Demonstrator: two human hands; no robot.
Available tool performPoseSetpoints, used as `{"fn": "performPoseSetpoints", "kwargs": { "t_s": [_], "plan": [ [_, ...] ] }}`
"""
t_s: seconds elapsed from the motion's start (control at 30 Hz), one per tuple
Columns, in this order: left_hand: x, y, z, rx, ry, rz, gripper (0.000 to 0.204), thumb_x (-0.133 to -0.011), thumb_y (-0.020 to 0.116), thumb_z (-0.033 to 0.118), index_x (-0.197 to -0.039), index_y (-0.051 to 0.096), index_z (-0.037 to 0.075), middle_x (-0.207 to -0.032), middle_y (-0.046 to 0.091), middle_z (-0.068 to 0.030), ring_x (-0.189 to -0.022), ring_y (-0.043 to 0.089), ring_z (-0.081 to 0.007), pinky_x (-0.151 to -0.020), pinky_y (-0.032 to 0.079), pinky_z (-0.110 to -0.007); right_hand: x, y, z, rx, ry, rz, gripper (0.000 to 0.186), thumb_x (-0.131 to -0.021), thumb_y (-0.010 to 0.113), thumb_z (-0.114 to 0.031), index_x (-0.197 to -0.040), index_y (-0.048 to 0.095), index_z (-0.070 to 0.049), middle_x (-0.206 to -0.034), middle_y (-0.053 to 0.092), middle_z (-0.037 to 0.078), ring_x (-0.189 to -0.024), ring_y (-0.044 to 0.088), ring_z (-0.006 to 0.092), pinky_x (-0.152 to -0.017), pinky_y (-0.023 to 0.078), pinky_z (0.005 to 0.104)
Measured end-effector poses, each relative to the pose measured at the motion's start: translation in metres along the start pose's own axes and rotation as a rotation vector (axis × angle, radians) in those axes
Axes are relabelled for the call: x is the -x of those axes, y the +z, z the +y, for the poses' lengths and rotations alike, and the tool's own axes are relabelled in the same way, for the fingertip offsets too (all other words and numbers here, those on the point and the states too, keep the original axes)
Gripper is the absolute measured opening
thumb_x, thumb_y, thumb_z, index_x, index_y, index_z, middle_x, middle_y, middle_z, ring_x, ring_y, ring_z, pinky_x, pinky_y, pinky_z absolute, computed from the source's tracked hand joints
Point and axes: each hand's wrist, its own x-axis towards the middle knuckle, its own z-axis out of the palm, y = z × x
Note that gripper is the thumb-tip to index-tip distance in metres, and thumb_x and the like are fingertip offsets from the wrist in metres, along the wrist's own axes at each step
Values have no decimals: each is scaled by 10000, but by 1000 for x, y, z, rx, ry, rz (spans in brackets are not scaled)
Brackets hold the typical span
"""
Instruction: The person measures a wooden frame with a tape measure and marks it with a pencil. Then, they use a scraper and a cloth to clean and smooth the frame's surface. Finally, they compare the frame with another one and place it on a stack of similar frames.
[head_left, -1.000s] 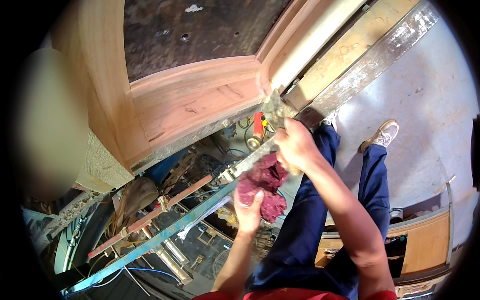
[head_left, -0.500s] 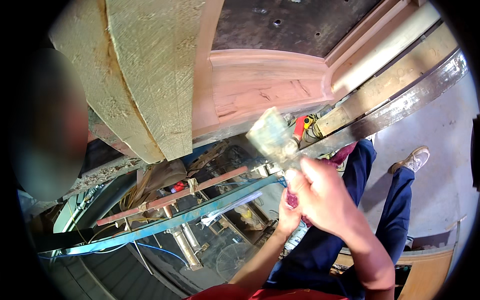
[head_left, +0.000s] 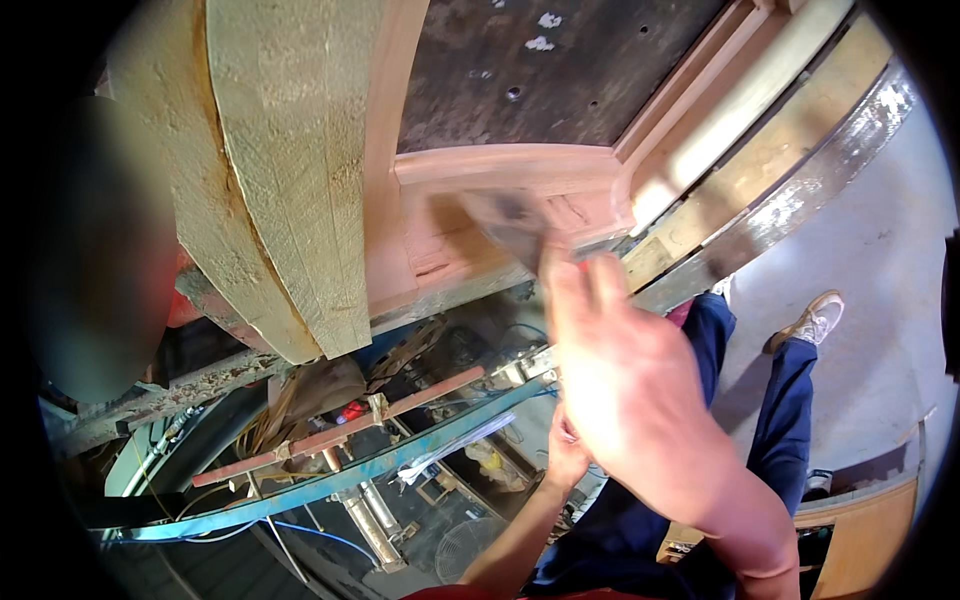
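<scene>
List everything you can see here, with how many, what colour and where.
Scraper: one, greyish, blurred, in the right hand
Frame: one, pinkish wood, upper middle
Panel: one, dark, inside the frame
Timbers: two, pale, upper left
Plank: one, yellowish, upper right
Beam: one, grey-brown, beside the plank
Red bar: one, dull red, left of centre
Blue bar: one, blue, below the red bar
Cylinders: two, silvery, below the blue bar
Cabinet: one, light brown, bottom right
Small clutter: too jumbled to count
Trousers: one pair, blue, lower right
Left hand: one, bare, partly hidden
Right hand: one, bare, centre
</scene>
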Motion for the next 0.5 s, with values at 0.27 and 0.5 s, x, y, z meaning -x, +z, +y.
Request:
{"fn": "performPoseSetpoints", "kwargs": {
  "t_s": [0.27, 0.5],
  "plan": [
    [-11, 28, 65, 170, -59, 60, 445, -984, 763, 176, -1346, 536, 51, -1159, 652, -14, -1062, 619, -143, -1006, 502, -340, -11, -3, -55, 348, -179, -64, 528, -844, 635, -109, -1324, 622, 111, -843, 670, 62, -821, 616, 166, -603, 498, 243],
    [-13, 25, 82, 244, -26, 65, 437, -997, 752, 215, -1340, 536, 52, -1156, 646, -17, -1063, 620, -150, -1006, 502, -347, -27, -9, -60, 219, -206, -167, 560, -880, 613, -127, -1354, 560, 166, -1069, 673, 199, -898, 660, 227, -630, 574, 275]
  ]
}}
